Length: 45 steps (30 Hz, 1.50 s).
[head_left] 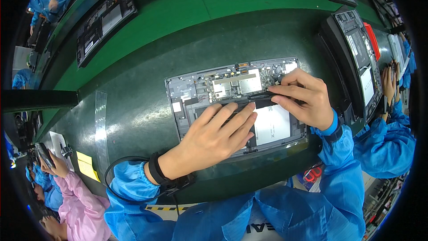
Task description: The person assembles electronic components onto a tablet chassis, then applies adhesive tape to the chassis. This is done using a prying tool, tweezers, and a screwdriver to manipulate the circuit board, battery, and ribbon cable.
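In front of me lies an opened tablet-like device (183, 87) with its inside bare. A circuit board with silver shields (249, 82) runs along its far side, and a white-labelled battery (273, 125) fills part of the near side. My left hand (214, 129) rests over the device, fingers stretched out, the fingertips at a thin black strip (259, 100) between board and battery. Thumb and fingers of my right hand (307, 96) pinch the strip's right end; whether it is tape or a flat cable I cannot tell.
To the right, another opened device (356, 58) leans on a black stand beside a red tray (372, 41). More opened devices (107, 22) sit on the green strip beyond. Clear tape (101, 123) and yellow notes (88, 165) lie left. Co-workers' hands (390, 83) show at both sides.
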Tool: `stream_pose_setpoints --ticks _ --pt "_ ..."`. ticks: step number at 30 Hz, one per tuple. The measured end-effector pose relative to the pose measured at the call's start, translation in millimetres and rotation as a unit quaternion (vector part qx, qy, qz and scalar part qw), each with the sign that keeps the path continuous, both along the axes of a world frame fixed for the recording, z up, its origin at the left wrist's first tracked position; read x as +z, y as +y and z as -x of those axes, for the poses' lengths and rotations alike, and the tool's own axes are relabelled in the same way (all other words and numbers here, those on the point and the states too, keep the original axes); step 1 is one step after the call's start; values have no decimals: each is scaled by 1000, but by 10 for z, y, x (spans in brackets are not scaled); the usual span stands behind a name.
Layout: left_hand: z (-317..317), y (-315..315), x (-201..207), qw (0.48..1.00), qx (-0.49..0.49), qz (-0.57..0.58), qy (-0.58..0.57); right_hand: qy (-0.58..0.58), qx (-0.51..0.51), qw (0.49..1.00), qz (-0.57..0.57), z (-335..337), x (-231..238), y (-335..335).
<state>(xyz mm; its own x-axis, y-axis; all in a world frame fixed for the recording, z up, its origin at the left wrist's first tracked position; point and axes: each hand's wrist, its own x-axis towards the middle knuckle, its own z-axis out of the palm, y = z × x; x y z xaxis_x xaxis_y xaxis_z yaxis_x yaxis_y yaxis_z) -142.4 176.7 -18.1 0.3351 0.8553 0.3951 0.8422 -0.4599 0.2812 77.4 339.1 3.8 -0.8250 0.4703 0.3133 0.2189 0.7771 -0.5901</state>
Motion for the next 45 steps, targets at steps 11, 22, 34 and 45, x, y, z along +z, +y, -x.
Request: stream_pose_setpoints --ticks 11,22,34,45 --pt "-19 25 22 1000 13 -11 -13 -50 -57 997 -27 5 208 -23" --pt "-14 55 -34 999 11 -30 -40 -168 -92 965 180 123 315 77" --pt "-31 128 -48 998 2 -26 -48 -186 -80 940 276 129 289 192" --pt "-26 148 -71 999 1 -34 -32 -171 -92 939 283 130 279 178"
